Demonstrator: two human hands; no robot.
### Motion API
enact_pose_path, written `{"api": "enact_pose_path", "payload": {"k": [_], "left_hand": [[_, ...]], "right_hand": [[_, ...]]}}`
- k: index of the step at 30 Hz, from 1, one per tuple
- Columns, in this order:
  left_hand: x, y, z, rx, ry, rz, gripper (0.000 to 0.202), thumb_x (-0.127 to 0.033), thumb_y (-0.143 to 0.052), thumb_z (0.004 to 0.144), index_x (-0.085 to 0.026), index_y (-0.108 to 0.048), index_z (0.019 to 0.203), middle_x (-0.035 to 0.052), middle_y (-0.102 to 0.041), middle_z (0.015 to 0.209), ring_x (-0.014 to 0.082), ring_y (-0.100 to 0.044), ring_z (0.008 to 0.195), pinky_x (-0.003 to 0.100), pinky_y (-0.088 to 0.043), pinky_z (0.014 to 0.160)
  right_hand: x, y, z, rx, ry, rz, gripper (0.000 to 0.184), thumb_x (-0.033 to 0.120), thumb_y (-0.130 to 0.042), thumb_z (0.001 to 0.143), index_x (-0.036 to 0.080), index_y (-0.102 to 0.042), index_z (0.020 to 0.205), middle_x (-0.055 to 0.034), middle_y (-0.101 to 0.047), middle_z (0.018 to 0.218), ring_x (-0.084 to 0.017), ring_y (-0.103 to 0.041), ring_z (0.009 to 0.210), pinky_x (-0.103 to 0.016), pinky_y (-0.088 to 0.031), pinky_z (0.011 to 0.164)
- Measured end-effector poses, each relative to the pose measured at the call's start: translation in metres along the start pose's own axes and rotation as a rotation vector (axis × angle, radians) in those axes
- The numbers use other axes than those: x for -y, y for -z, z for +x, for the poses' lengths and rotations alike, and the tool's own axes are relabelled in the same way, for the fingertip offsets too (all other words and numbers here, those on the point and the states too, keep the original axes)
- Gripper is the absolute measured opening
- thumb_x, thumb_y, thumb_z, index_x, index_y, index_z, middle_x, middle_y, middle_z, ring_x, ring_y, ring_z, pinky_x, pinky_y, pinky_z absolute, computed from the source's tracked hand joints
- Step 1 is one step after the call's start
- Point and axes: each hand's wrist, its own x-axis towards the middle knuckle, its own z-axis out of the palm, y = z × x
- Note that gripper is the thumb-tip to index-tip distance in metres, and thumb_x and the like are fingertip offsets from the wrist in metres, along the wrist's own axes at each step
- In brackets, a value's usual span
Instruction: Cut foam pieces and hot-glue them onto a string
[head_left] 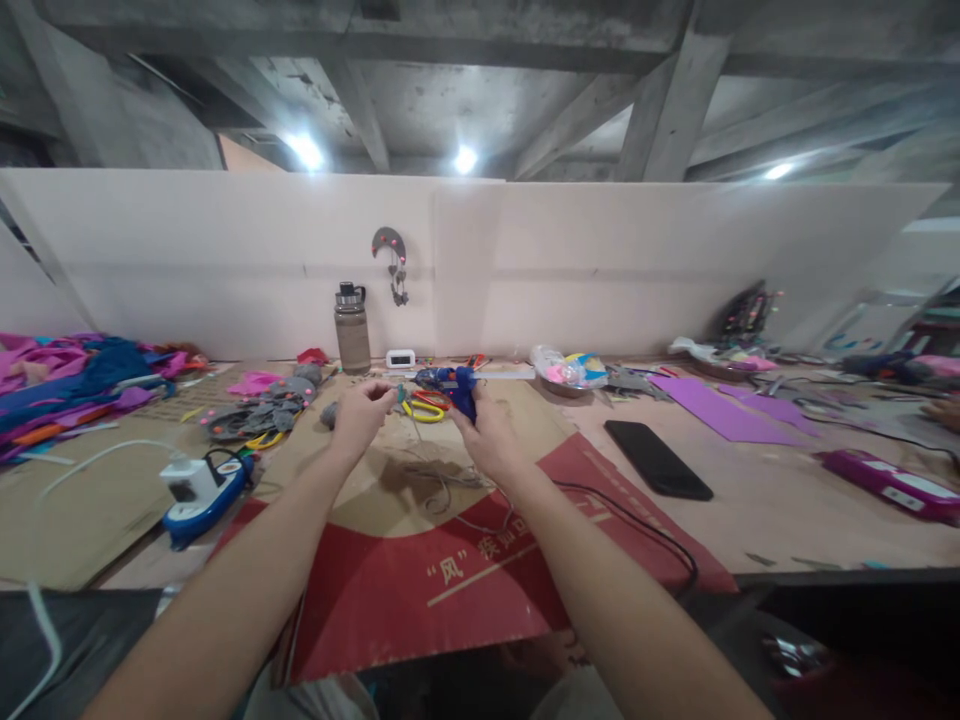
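Note:
My right hand (484, 435) is closed round a blue glue gun (456, 383), its nozzle pointing left; a black cord (645, 525) runs from it across the table. My left hand (358, 415) is raised beside the nozzle, fingers pinched on a small piece I cannot make out. Both hands hover over a brown and red cardboard sheet (450, 580). Yellow-handled scissors (425, 408) lie just behind the hands.
A grey water bottle (352, 327) and a small white clock (400, 358) stand by the white partition. Coloured fabric (67, 380) piles at the left, a power strip (202, 490) nearer. A black phone (658, 459), purple sheet (720, 410) and pink case (892, 483) lie right.

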Motion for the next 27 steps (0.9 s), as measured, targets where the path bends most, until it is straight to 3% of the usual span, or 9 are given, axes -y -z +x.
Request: {"api": "enact_pose_path", "payload": {"k": [3,6,9,13,15,17,21,24,27], "left_hand": [[0.005,-0.002,0.003,0.021,0.101,-0.173,0.021,-0.034,-0.061,0.066,-0.014,-0.062,0.071,-0.0027,-0.054,0.050,0.0076,-0.045,0.043,0.019,-0.032,0.042],[0.010,-0.004,0.005,0.045,0.170,-0.300,0.021,-0.033,-0.064,0.064,-0.013,-0.060,0.071,-0.0025,-0.054,0.050,0.0070,-0.045,0.042,0.019,-0.033,0.042],[0.013,-0.007,0.005,0.069,0.180,-0.339,0.022,-0.031,-0.066,0.062,-0.013,-0.062,0.073,-0.0020,-0.055,0.050,0.0078,-0.047,0.044,0.019,-0.035,0.043],[0.012,-0.008,0.003,0.079,0.152,-0.279,0.024,-0.032,-0.065,0.064,-0.012,-0.064,0.076,-0.0008,-0.056,0.052,0.0085,-0.048,0.045,0.019,-0.036,0.043],[0.011,-0.008,0.002,0.084,0.123,-0.238,0.024,-0.033,-0.064,0.065,-0.012,-0.064,0.077,-0.0008,-0.057,0.053,0.0084,-0.047,0.043,0.020,-0.036,0.042],[0.010,-0.008,0.001,0.089,0.086,-0.201,0.024,-0.034,-0.063,0.066,-0.012,-0.064,0.077,-0.0010,-0.057,0.052,0.0083,-0.046,0.043,0.020,-0.036,0.042],[0.006,-0.008,-0.001,0.074,0.011,-0.130,0.026,-0.035,-0.060,0.068,-0.013,-0.066,0.080,-0.0012,-0.057,0.053,0.0088,-0.046,0.043,0.020,-0.036,0.041],[0.004,-0.006,-0.002,0.053,-0.013,-0.097,0.026,-0.036,-0.060,0.068,-0.014,-0.066,0.080,-0.0007,-0.058,0.055,0.0097,-0.048,0.045,0.020,-0.036,0.042],[0.005,-0.004,-0.001,0.033,-0.011,-0.075,0.025,-0.035,-0.059,0.068,-0.015,-0.066,0.081,-0.0009,-0.060,0.057,0.0097,-0.048,0.045,0.020,-0.037,0.043]], "right_hand": [[-0.013,0.001,0.007,-0.066,-0.179,0.060,0.036,0.035,-0.051,0.079,0.017,-0.053,0.110,-0.0095,-0.065,0.090,-0.020,-0.060,0.078,-0.029,-0.046,0.070],[-0.032,0.001,0.015,-0.001,-0.440,0.085,0.029,0.032,-0.053,0.075,0.015,-0.056,0.099,-0.0057,-0.064,0.073,-0.016,-0.059,0.061,-0.026,-0.045,0.058],[-0.052,0.001,0.019,0.045,-0.551,0.070,0.016,0.025,-0.055,0.071,0.014,-0.058,0.082,-0.0039,-0.059,0.055,-0.016,-0.055,0.046,-0.026,-0.042,0.049],[-0.066,0.004,0.017,-0.060,-0.529,0.020,0.009,0.015,-0.060,0.063,0.013,-0.056,0.071,-0.0134,-0.062,0.066,-0.026,-0.062,0.070,-0.034,-0.045,0.063],[-0.064,0.005,0.017,-0.139,-0.466,0.016,0.013,0.015,-0.059,0.064,0.012,-0.056,0.076,-0.0198,-0.063,0.086,-0.030,-0.057,0.094,-0.038,-0.042,0.078],[-0.056,0.003,0.018,-0.178,-0.389,0.050,0.017,0.021,-0.055,0.070,0.013,-0.055,0.084,-0.0191,-0.060,0.098,-0.029,-0.053,0.104,-0.039,-0.040,0.086],[-0.029,-0.021,0.021,-0.116,-0.234,0.245,0.026,0.034,-0.048,0.078,0.017,-0.048,0.099,-0.0089,-0.061,0.100,-0.017,-0.059,0.091,-0.032,-0.046,0.082],[-0.012,-0.048,0.022,0.052,-0.157,0.668,0.055,0.031,-0.064,0.068,0.023,-0.036,0.114,-0.0072,-0.054,0.112,-0.015,-0.061,0.089,-0.031,-0.048,0.080],[-0.003,-0.066,0.022,0.140,-0.208,0.704,0.067,0.028,-0.069,0.061,0.024,-0.031,0.116,-0.0033,-0.055,0.102,-0.012,-0.061,0.074,-0.030,-0.051,0.070]]}}
